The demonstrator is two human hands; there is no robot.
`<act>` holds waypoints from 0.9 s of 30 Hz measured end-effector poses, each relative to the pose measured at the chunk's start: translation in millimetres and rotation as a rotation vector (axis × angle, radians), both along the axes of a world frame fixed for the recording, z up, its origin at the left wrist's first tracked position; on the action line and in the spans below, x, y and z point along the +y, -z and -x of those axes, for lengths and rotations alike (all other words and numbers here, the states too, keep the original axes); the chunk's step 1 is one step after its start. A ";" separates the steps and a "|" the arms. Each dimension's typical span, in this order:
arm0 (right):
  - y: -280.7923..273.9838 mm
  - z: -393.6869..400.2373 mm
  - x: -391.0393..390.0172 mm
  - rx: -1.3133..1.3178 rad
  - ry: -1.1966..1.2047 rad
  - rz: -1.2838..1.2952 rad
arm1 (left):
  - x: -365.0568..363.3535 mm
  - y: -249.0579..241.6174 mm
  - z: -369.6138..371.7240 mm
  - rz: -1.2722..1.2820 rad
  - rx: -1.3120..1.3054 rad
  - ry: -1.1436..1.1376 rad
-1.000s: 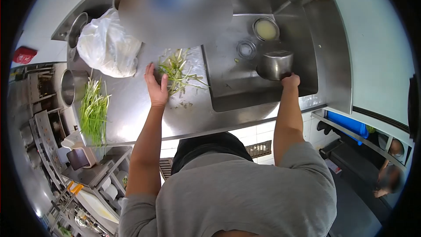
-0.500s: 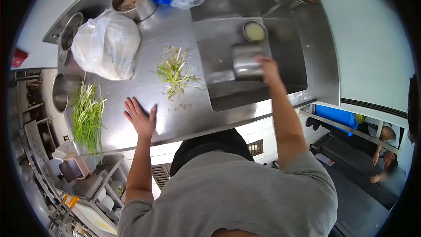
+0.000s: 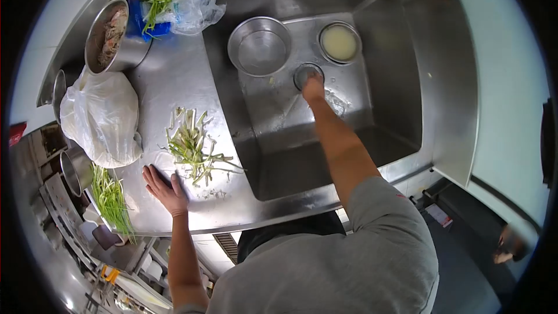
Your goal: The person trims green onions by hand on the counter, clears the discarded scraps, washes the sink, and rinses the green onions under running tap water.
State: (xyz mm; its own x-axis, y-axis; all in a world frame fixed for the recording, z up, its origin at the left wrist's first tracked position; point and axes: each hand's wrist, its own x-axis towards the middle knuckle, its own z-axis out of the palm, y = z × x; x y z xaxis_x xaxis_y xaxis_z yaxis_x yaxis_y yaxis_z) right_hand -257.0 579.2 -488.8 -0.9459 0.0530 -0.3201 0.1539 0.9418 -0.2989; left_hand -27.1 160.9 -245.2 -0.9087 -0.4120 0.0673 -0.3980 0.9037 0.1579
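My left hand lies flat on the steel counter, fingers stretched out. Close by is a heap of green and whitish vegetable trimmings. Down in the sink, my right hand reaches into the round drain opening; its fingertips are hidden, and I cannot make out whether they grip anything. A round steel pot stands upright left of the drain. Behind and to the right sits a small bowl of cloudy pale liquid. Water glistens on the sink floor beside my hand.
A filled white plastic bag and a pot of what looks like raw meat or seafood stand at left. Long green stalks lie at the counter's left edge. More greens sit on plastic bags. A person's hand shows at far right.
My right hand has let go of the steel pot, which now stands farther left in the sink, and has moved to the drain. My left hand stays on the counter. The view has shifted.
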 end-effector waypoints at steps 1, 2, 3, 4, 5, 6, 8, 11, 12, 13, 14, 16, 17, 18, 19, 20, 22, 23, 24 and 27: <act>3.8 -0.2 8.1 -0.034 -0.055 0.004 | 0.0 -0.3 0.0 0.005 -0.006 0.002; 15.0 4.8 12.4 0.000 -0.146 -0.019 | 0.0 -0.2 1.0 0.010 -0.011 0.004; 25.6 6.3 15.7 0.032 -0.237 -0.041 | -0.5 0.6 2.4 0.004 -0.006 0.000; 36.3 2.8 15.7 0.060 -0.326 -0.062 | -1.0 0.7 1.7 -0.005 -0.005 -0.003; 33.9 1.6 12.6 0.052 -0.342 -0.130 | -0.6 -0.3 0.6 -0.016 -0.005 -0.005; 24.3 3.6 11.3 -0.022 -0.357 -0.133 | 0.7 -1.7 1.1 -0.019 -0.014 -0.011; 9.0 11.0 11.3 -0.158 -0.386 -0.144 | 3.1 -3.5 4.4 -0.026 -0.017 -0.019; 5.0 20.9 18.5 -0.106 -0.422 -0.144 | 3.6 -2.2 5.1 -0.024 -0.017 -0.023; -1.5 26.7 19.6 -0.147 -0.427 -0.136 | 3.6 -2.2 6.1 -0.026 -0.015 -0.025; 9.6 23.5 24.1 -0.136 -0.465 -0.131 | 3.5 -2.2 6.6 -0.030 -0.010 -0.022; 28.7 15.3 30.9 -0.123 -0.504 -0.127 | 3.5 -2.6 6.0 -0.035 -0.004 -0.020; 24.7 18.0 38.4 -0.062 -0.485 -0.043 | 4.5 -3.5 6.2 -0.047 0.011 -0.017; 0.5 14.9 40.7 -0.018 -0.424 0.038 | 4.5 -4.6 5.8 -0.054 0.016 -0.012; -30.7 13.9 42.5 0.029 -0.360 0.117 | 3.6 -5.3 5.3 -0.064 0.024 -0.003; -58.6 18.2 45.8 0.231 -0.245 0.263 | 0.6 -3.4 4.0 -0.051 0.030 0.013; -90.3 26.4 51.2 0.435 -0.134 0.409 | 0.1 -2.0 3.1 -0.030 0.029 0.017; -198.3 53.7 67.2 0.673 0.030 0.416 | 2.9 -4.5 4.7 -0.013 0.010 -0.010; -241.7 76.8 83.3 0.937 -0.009 0.422 | 4.5 -6.5 5.0 -0.026 0.020 -0.008; -284.9 95.8 93.5 1.018 0.122 0.405 | 1.8 -5.9 4.4 -0.031 0.042 0.020; -357.2 158.4 124.8 1.284 -0.016 -0.016 | -3.9 7.9 -4.1 -0.102 0.163 0.059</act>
